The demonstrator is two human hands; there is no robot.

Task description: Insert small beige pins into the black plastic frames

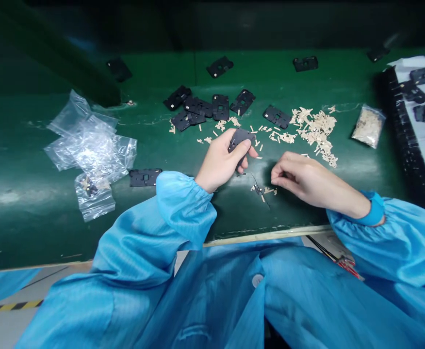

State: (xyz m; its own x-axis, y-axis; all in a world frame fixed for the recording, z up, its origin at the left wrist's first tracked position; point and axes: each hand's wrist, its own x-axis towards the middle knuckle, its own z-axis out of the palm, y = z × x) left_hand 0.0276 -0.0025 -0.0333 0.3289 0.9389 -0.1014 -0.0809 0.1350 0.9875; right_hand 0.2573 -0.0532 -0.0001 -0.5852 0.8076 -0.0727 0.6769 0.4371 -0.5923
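Note:
My left hand (224, 157) is closed round a flat black plastic plate (240, 137), with the thumb on top of it. To the right, my right hand (300, 177) hovers a little above the green bench with thumb and fingertips pinched together; what lies between them, if anything, is too small to make out. Below and between both hands lie a thin dark wire-like strand (258, 188) and a few small cream pieces (269, 190). Beyond the hands, more cream pieces (316, 128) are heaped at the right, and several similar black plates (198, 106) lie in a loose group.
Clear zip bags (92, 143) pile up at the left, beside a single black plate (145, 177). A filled small bag (368, 126) lies at the right, near a black-edged tray (401, 106) with several black plates. Further plates (305, 63) lie along the back.

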